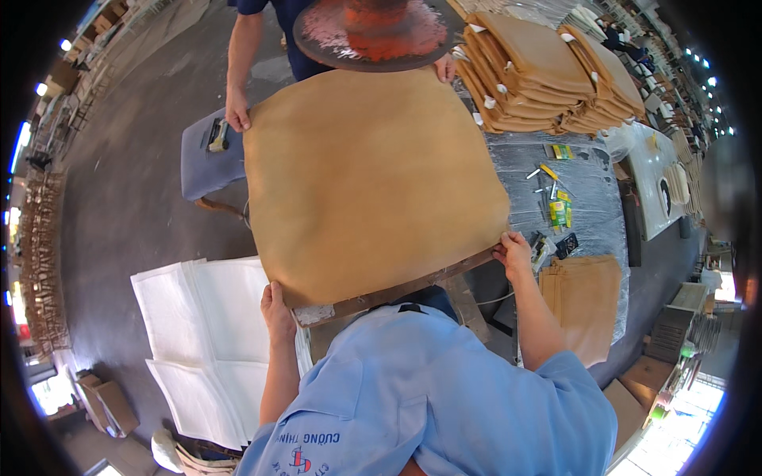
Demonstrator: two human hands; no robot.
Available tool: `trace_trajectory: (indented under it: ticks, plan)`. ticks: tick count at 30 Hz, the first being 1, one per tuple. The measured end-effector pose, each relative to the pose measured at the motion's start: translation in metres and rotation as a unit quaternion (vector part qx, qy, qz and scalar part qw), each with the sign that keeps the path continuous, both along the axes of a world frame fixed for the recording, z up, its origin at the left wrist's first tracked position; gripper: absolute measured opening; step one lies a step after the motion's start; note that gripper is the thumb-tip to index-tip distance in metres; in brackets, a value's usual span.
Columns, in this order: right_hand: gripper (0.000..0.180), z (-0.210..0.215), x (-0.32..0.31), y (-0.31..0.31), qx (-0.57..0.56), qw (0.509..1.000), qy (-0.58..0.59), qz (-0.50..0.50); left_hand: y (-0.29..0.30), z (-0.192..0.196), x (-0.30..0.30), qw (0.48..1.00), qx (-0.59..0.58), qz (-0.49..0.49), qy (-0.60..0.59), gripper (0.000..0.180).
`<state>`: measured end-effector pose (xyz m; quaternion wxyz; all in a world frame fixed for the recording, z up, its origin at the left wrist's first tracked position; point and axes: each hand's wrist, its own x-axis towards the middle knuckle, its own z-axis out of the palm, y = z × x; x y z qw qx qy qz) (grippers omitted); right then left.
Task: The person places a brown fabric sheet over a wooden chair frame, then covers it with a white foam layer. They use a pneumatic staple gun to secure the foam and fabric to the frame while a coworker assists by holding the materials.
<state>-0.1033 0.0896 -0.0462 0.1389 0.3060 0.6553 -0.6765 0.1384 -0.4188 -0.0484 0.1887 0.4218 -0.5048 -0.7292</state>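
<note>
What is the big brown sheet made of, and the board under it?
The big brown sheet looks like matte leather or faux leather: smooth, floppy, no shine. The board under it looks like rough, worn wood with pale chipped spots. Both hands, left and right, grip that edge.

We see a plain tan sheet [373, 182] w/ no pattern, lying on a brown board [397, 291] w/ a chipped white corner. Beside it: white sheets [206, 333] on grey floor [119, 214], tan stacks [540, 71] w/ white tags, & a desk [595, 206] under shiny clear wrap. Co-worker's hat [373, 32] is dark w/ orange-red speckles; our shirt [429, 397] is light blue.
</note>
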Motion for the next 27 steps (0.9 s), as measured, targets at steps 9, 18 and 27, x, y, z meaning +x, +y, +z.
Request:
trace_trajectory:
  ticks: [9, 18, 27]
  plan:
    - [0.023, 0.008, -0.004, 0.006, 0.020, 0.999, -0.007, 0.027, 0.001, 0.001, 0.000, 1.000, -0.016, -0.014, -0.010, 0.028]
    - [0.029, 0.069, -0.002, -0.138, 0.283, 0.770, 0.331, 0.467, -0.003, -0.017, 0.024, 0.993, -0.078, 0.010, -0.093, 0.031]
    - [0.030, 0.063, 0.058, -0.250, 0.229, 0.479, 0.383, 0.756, 0.026, -0.029, 0.063, 0.981, -0.050, 0.182, 0.034, 0.017]
